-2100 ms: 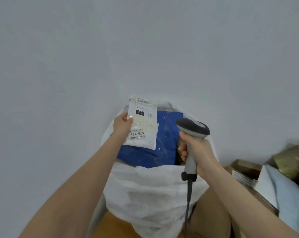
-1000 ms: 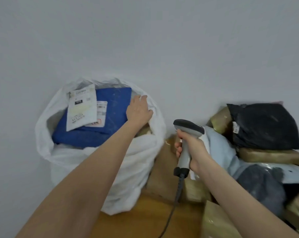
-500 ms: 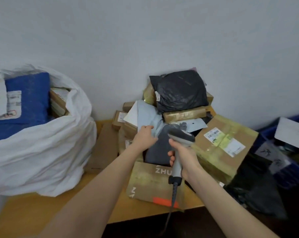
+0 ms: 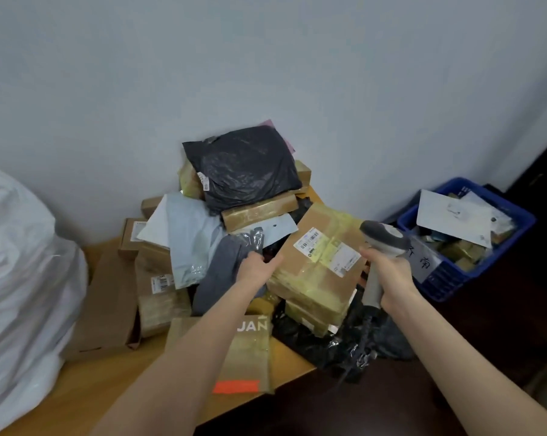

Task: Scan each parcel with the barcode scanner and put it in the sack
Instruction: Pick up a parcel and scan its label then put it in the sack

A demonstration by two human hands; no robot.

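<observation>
A heap of parcels lies on the wooden table (image 4: 102, 385) against the wall. My left hand (image 4: 256, 267) reaches to the left edge of a taped brown box (image 4: 316, 278) with a white barcode label; its thumb touches the box edge and its fingers lie over a dark grey bag (image 4: 222, 272). My right hand (image 4: 390, 275) grips the handle of the grey barcode scanner (image 4: 382, 239), whose head hangs just right of the box. The white sack (image 4: 20, 278) bulges at the far left; its opening is out of view.
A black bag (image 4: 244, 166), a pale blue mailer (image 4: 187, 237) and several brown boxes are stacked around the taped box. A "JAN" printed box (image 4: 250, 357) lies at the table's front edge. A blue crate (image 4: 448, 278) of packets stands on the right.
My left hand left the white parcel in the sack, swung right to the heap and moved from the grey bag to the taped box's edge. The scanner moved right with my right hand.
</observation>
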